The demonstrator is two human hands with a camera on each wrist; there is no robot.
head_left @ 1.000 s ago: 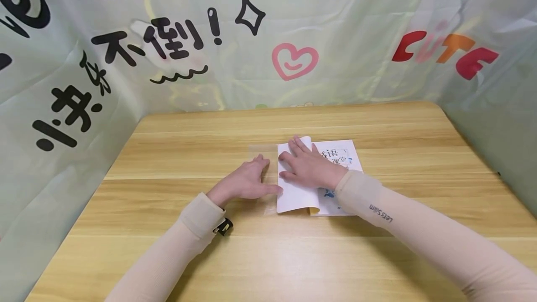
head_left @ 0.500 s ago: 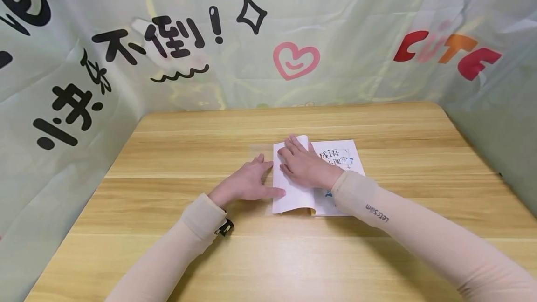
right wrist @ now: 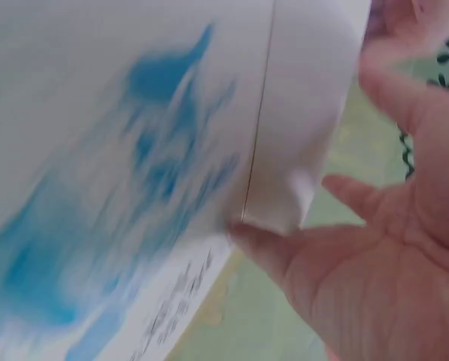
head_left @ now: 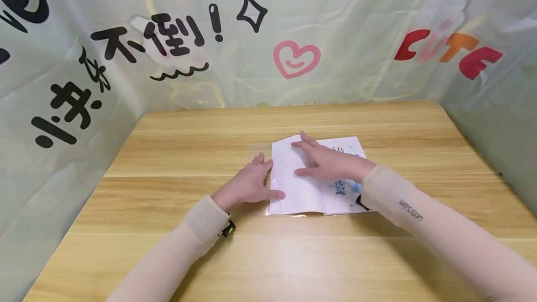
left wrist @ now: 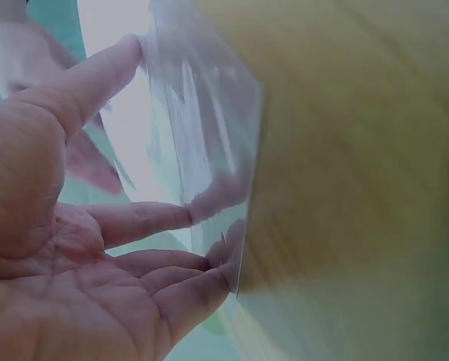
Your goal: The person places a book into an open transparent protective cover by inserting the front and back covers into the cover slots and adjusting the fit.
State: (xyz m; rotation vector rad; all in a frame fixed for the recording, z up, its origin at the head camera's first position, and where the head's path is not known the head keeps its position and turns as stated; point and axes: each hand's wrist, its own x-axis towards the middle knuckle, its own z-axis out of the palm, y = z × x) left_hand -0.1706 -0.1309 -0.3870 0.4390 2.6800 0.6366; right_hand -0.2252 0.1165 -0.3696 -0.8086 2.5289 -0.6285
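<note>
An open booklet lies on the wooden table, its left side a blank white page [head_left: 289, 181] and its right side a printed page [head_left: 346, 199] with dark characters and a blue picture. A transparent plastic sheet [left wrist: 209, 113] sticks out past the booklet's left edge. My left hand [head_left: 249, 183] rests there with fingers spread, fingertips on the clear sheet and thumb at the white page's edge. Over the middle of the booklet is my right hand [head_left: 329, 162], fingers extended and spread, near the fold; whether every fingertip touches paper cannot be told.
The wooden table [head_left: 302, 264] extends around the booklet on all sides. Behind it and at both sides hangs a pale green cloth [head_left: 356, 59] with black characters, a pink heart and coloured letters. A dark band shows at each sleeve cuff.
My right hand has moved right, from the white page toward the fold. The white page lies flatter and wider, and more of the blue picture shows. My left hand has barely moved.
</note>
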